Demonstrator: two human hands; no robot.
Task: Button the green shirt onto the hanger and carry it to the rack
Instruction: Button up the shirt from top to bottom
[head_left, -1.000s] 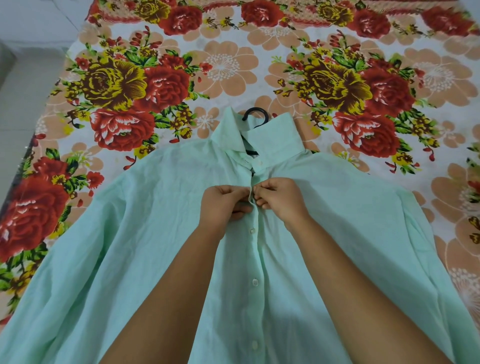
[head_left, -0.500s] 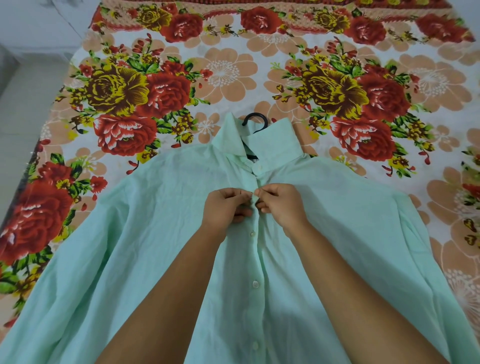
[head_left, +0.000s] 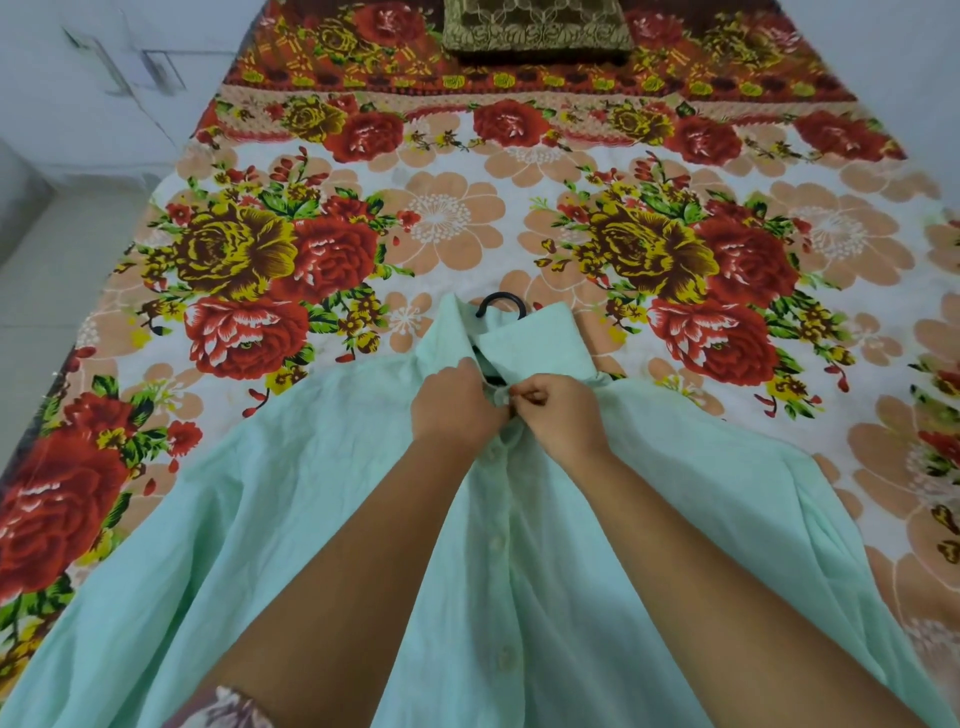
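One shirt (head_left: 311, 519), one hanger (head_left: 501, 300), one pillow (head_left: 535, 26), one left hand (head_left: 454, 410), one right hand (head_left: 563, 421)

Both forearms (head_left: 363, 571) stretched forward over the shirt (head_left: 291, 519), converging just below its collar (head_left: 540, 343). The left hand (head_left: 451, 410) and right hand (head_left: 563, 418) touched there, curled fingers pinching the cloth.

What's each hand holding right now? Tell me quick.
Left hand: closed, gripping the front edge of the green shirt just below the collar.
Right hand: closed, pinching the opposite front edge right beside it.
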